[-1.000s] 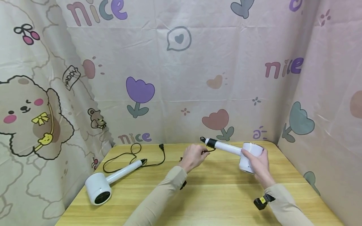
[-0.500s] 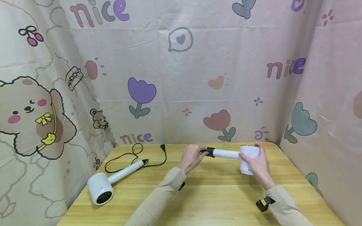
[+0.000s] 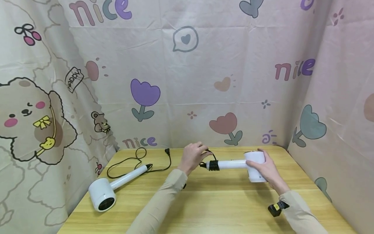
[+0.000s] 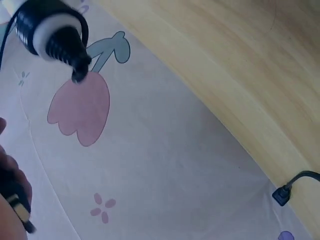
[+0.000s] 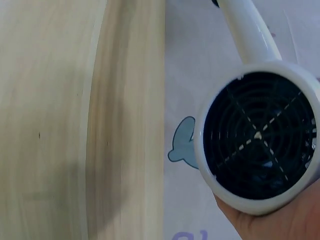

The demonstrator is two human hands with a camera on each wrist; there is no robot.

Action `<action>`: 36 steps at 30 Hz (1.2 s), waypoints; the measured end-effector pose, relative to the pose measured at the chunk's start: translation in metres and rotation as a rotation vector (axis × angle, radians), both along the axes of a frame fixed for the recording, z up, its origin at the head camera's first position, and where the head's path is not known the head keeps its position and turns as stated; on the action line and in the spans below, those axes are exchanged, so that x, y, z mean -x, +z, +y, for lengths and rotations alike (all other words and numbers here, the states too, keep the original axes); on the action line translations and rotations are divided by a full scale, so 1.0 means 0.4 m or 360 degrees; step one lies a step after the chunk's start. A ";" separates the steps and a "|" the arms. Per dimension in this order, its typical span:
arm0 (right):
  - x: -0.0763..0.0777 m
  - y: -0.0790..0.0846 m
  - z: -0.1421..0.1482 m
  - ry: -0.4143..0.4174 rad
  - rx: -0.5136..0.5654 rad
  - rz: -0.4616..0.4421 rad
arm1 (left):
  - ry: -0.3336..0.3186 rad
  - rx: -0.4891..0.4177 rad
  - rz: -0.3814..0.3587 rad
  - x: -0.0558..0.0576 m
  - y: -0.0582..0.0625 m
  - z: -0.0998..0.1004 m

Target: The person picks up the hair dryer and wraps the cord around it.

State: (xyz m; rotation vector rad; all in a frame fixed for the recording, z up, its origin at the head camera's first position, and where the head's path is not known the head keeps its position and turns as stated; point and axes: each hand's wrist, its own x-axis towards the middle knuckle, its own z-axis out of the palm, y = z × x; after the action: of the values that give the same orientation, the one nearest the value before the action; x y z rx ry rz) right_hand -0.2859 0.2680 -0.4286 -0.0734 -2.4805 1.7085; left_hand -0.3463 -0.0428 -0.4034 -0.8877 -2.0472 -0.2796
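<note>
Dryer [image 3: 233, 164]: held level above desk [image 3: 222, 209] | cord [image 3: 214, 165]: coiled round dryer's handle end | right hand [image 3: 270, 172]: fingers curled round dryer's wide end | left hand [image 3: 191, 157]: fingers pinching cord, plug [image 4: 11, 189] within hand | second dryer [image 3: 100, 195]: lying on desk, left

Hair dryers [image 3: 233, 164] are white; cords [image 3: 214, 165] black; the curtain [image 3: 181, 81] pale, flower-printed.
</note>
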 end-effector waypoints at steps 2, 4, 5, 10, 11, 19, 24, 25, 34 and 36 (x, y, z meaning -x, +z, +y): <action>0.000 -0.001 0.006 0.0051 0.0024 -0.0028 | -0.0015 0.0014 -0.0002 0.002 0.005 -0.003; -0.002 -0.003 0.011 0.0113 0.0075 -0.0077 | -0.0035 0.0029 -0.0014 0.003 0.010 -0.005; -0.003 -0.004 0.014 0.0151 0.0106 -0.0100 | -0.0040 0.0036 -0.0026 0.003 0.010 -0.006; -0.002 -0.020 0.035 0.0316 0.0291 -0.0246 | -0.0052 0.0017 -0.0136 0.003 0.009 -0.013; -0.002 -0.024 0.041 0.0346 0.0326 -0.0275 | -0.0057 0.0002 -0.0174 0.003 0.008 -0.015; -0.015 -0.046 0.069 0.0466 0.0548 -0.0466 | -0.0182 -0.0209 -0.0538 -0.004 0.017 -0.011; -0.015 -0.046 0.078 0.0623 0.0722 -0.0548 | -0.0181 -0.0234 -0.0702 -0.002 0.026 0.001; -0.015 -0.047 0.079 0.0647 0.0761 -0.0568 | -0.0163 -0.0228 -0.0729 -0.003 0.025 0.003; -0.020 -0.051 0.070 0.0747 0.1202 -0.0712 | -0.0042 -0.0150 -0.0998 -0.015 0.011 0.027; -0.021 -0.048 0.066 0.0757 0.1273 -0.0722 | -0.0052 -0.0155 -0.1062 -0.016 0.008 0.033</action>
State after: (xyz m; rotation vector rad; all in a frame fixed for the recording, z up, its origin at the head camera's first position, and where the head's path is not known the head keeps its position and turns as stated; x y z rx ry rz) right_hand -0.2773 0.2943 -0.4477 0.0701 -1.9646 3.0969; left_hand -0.3400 -0.0298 -0.4002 -0.8368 -2.5945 -0.7697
